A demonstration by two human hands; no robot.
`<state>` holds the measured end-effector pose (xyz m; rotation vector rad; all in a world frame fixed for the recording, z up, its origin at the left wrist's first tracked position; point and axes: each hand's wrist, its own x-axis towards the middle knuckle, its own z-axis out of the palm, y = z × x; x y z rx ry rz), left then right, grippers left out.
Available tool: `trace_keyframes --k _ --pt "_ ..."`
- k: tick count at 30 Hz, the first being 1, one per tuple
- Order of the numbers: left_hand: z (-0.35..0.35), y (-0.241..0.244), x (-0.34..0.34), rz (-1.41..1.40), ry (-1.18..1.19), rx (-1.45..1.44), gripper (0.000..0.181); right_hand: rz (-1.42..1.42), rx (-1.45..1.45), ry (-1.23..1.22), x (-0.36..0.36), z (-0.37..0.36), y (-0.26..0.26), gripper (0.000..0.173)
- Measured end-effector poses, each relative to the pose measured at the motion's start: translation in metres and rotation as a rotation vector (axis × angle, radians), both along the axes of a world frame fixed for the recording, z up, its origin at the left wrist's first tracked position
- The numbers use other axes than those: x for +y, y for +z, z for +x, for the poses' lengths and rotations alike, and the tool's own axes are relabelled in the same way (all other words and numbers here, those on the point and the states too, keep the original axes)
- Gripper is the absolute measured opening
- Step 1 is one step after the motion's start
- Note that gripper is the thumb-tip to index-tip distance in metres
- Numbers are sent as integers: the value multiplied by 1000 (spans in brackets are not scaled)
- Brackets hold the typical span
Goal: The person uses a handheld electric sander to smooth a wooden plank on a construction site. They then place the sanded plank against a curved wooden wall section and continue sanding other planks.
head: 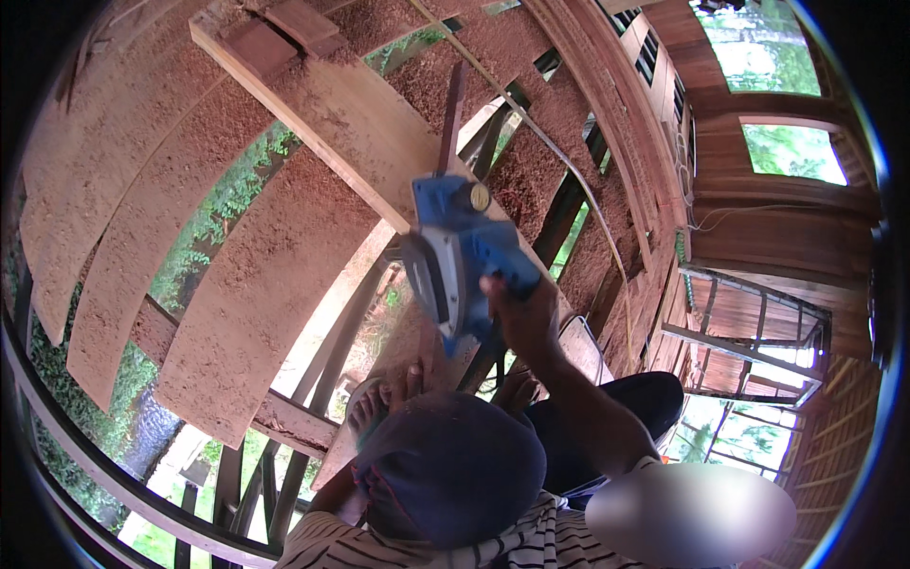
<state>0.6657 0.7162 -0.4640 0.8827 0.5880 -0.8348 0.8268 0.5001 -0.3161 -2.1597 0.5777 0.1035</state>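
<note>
My right hand (522, 313) grips the rear handle of a blue electric hand planer (462, 249), which is slightly blurred. A narrow dark wooden strip (453, 114) sticks out beyond the planer's front end, and the planer sits over its near part. Beneath both lies a wide pale plank (370, 121) covered with shavings. My left forearm (334, 494) passes behind my bent knee in dark cloth (455, 469). That knee hides most of my left hand; a few digits (409, 380) show past it, but I cannot tell whether they are fingers or toes. A foot (366, 409) rests on the plank.
Two short wooden blocks (284, 35) sit at the plank's far end. Loose boards (234, 306) strewn with shavings have open gaps between them, with greenery below. A long thin strip (540, 128) crosses the right side. Stacked planks (604, 92) lie beyond, near a metal-framed rack (746, 334).
</note>
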Motion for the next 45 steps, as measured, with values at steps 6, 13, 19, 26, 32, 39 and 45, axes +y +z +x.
trace_keyframes --k 6,13,19,26,32,39,45 --pt "3 -2 -8 -15 -8 -10 47 29 -212 179 -14 122 1 25" --pt "35 -12 -52 -167 -5 -58 48 343 -329 -50 -41 165 18 25" --pt "28 -17 -66 -149 21 -82 48 274 -223 -100 -42 52 51 28" --pt "8 -26 -75 92 61 -236 47 181 -35 -120 3 -26 19 24" --pt "7 -29 -89 184 67 -307 46 60 -29 -30 13 -28 7 23" --pt "-12 -44 -93 243 68 -320 46 82 -121 -62 13 29 4 20" --pt "12 -8 -80 427 16 -370 43 103 -158 22 -3 102 -2 22"
